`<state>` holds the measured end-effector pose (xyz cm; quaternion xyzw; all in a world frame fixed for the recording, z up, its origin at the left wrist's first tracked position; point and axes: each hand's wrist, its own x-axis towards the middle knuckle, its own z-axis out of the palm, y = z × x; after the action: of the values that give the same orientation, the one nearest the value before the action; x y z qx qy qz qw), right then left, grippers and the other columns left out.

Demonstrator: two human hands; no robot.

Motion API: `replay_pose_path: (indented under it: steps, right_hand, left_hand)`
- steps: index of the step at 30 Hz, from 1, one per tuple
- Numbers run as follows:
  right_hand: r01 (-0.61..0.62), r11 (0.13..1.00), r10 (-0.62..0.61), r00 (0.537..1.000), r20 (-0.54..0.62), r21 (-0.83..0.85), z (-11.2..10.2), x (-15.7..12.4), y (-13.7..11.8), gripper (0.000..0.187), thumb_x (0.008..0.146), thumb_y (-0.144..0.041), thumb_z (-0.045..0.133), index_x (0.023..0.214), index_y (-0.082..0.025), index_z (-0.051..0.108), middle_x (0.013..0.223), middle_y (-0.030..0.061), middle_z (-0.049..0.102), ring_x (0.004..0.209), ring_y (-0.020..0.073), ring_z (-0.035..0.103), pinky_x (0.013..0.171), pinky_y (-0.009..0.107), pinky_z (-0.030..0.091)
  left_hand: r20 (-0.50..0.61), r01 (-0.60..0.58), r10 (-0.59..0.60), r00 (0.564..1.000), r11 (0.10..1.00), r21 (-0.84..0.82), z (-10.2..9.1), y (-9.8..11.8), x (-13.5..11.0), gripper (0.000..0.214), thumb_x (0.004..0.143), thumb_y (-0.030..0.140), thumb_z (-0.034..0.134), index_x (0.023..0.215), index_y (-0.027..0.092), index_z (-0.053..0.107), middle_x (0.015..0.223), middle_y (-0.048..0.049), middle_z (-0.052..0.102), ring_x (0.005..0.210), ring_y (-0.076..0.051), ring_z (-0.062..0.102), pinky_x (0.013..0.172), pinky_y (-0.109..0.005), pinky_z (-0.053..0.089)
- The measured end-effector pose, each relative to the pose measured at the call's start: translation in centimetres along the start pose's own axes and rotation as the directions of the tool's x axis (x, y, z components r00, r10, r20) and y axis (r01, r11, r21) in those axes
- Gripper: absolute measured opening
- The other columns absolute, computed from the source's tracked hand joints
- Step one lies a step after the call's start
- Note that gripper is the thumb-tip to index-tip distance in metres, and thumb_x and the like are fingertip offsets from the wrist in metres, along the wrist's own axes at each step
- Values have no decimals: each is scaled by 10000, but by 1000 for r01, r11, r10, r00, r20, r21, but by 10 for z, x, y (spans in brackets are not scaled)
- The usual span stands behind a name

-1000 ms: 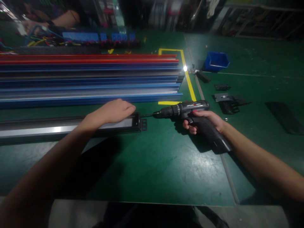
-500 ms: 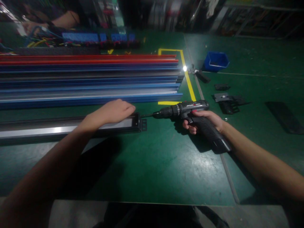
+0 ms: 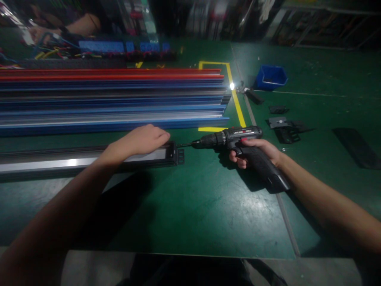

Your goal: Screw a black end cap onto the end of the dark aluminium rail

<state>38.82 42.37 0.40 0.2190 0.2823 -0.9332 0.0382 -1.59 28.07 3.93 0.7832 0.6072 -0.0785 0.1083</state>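
Right hand [image 3: 263, 149]: fingers wrapped around the grip of a black cordless drill [image 3: 244, 132]; whether the trigger is pressed cannot be told. Left hand [image 3: 145, 139]: laid over the black bar [image 3: 71, 162] near its right end; its fingertips are hidden, so whether they pinch the far wall cannot be told. The bar lies lengthwise on the green counter [image 3: 208, 214], and the drill stands in line with its end. The bit [image 3: 185, 144] reaches the black end cap [image 3: 172, 155], just above a slotted tab [image 3: 181, 156]; its seating cannot be confirmed.

Risks, in this inspector's judgement: if the bit meets the cap at an angle or under light pressure, it could slip and score the cap or strip a screw head. If the left hand bears down too little, the bar could twist or slide under torque. A slip along the bar could bring the bit towards that hand.

Markings: pale lettering with a red character on the drill housing, too blurred to read. No other writing is legible.
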Motion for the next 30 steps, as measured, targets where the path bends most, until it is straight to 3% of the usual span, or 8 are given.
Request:
replay_pose_path:
  steps: [11, 30]
  right_hand:
    - [19, 998, -18, 1000, 5, -55, 0, 0, 0, 417, 977, -413, 707, 1141, -29, 689, 1033, 172, 736, 806, 171, 667, 750, 275, 580]
    - [-15, 1000, 15, 999, 32, 16, 0, 0, -1, 416, 982, -376, 710, 1179, -15, 647, 1066, 197, 740, 840, 186, 703, 800, 290, 614]
  left_hand:
    - [21, 27, -27, 999, 1000, 15, -4, 5, 0, 467, 1039, 386, 290, 862, 239, 696, 883, -72, 749, 767, -231, 630, 675, -348, 366]
    - [12, 28, -28, 1000, 1000, -11, -6, 7, -1, 480, 1047, 393, 278, 847, 237, 685, 870, -66, 733, 761, -217, 631, 677, -344, 382]
